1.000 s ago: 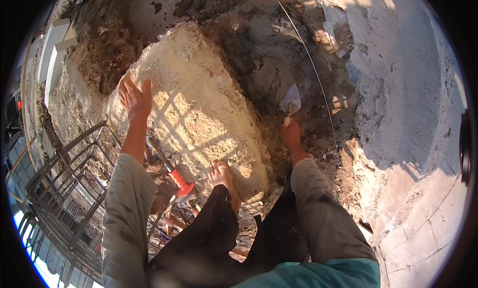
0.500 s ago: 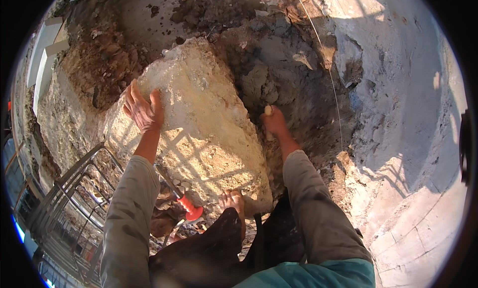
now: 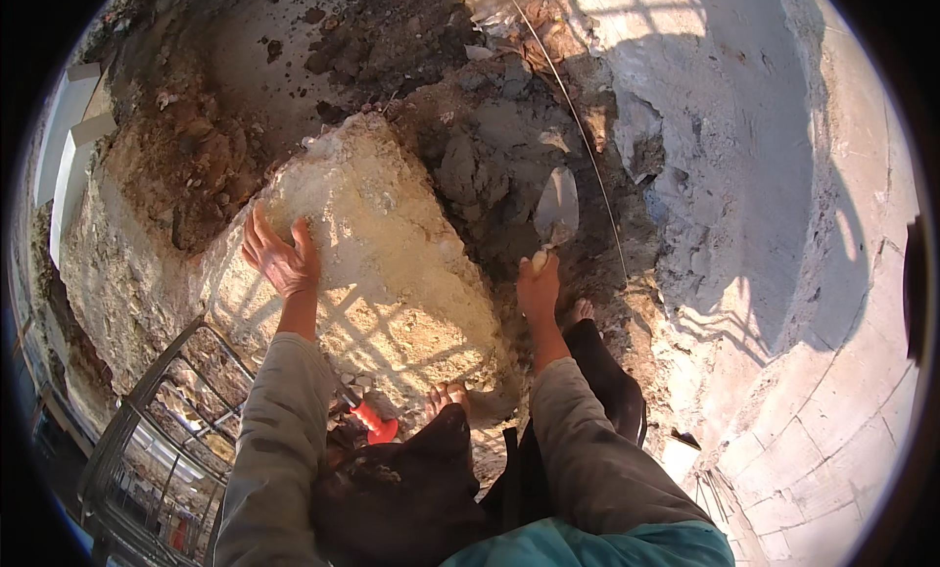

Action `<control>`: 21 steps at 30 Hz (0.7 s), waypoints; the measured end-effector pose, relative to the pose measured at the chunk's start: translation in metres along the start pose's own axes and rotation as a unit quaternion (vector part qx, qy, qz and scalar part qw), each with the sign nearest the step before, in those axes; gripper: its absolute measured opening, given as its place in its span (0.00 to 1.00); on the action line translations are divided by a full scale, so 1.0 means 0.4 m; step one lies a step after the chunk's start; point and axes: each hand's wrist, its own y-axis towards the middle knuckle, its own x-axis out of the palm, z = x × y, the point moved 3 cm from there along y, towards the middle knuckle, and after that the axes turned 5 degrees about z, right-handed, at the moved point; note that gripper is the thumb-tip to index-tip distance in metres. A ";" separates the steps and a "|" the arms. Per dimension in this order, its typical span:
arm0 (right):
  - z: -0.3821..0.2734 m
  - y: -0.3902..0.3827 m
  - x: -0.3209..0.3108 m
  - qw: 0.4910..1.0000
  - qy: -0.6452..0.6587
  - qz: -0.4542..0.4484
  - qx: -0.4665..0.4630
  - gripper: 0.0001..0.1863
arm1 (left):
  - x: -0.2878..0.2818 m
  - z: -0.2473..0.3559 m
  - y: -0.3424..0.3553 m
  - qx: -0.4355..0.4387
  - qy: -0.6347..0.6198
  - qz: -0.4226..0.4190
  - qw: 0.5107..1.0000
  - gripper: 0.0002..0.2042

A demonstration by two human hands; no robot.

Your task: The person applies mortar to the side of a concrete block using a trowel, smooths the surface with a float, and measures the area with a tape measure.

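My left hand [image 3: 286, 256] lies on the big pale yellow rock [image 3: 377, 190] with its fingers spread. My right hand [image 3: 539, 288] grips the wooden handle of a trowel, whose metal blade [image 3: 556, 203] is over dark, wet grey mortar or mud [image 3: 470, 165] filling the trench beside the rock. My bare feet show at the rock's lower edge [image 3: 441, 397] and beside my right wrist [image 3: 583, 309]. A chisel with a red handguard [image 3: 374, 418] lies low by my left forearm.
Bent steel rebar cages [image 3: 147, 420] stand at lower left. White blocks [image 3: 73, 165] are at upper left. A taut string [image 3: 587, 146] runs along the trench. A rough grey concrete face [image 3: 744, 175] and a block surface [image 3: 813, 449] are on the right, loose reddish soil [image 3: 186, 146] behind the rock.
The trowel blade, out of sight half a second ago, shows again above my right hand. My right foot has come forward into the trench. My left hand stays on the rock; the view has shifted.
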 end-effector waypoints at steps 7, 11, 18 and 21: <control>0.011 0.306 0.109 0.993 0.104 -0.054 0.035 0.18 | 0.027 0.032 0.019 0.024 -0.008 -0.017 1.000 0.35; -0.151 0.394 0.115 0.965 0.219 -0.114 0.088 0.14 | 0.017 -0.016 0.007 0.031 0.031 -0.052 0.998 0.34; -0.255 0.451 0.055 0.974 0.158 -0.160 0.020 0.10 | 0.018 -0.028 0.009 0.024 0.056 -0.050 0.997 0.34; -0.293 0.553 0.038 0.965 0.165 -0.203 0.032 0.11 | 0.029 0.013 -0.009 -0.012 0.079 -0.050 0.996 0.33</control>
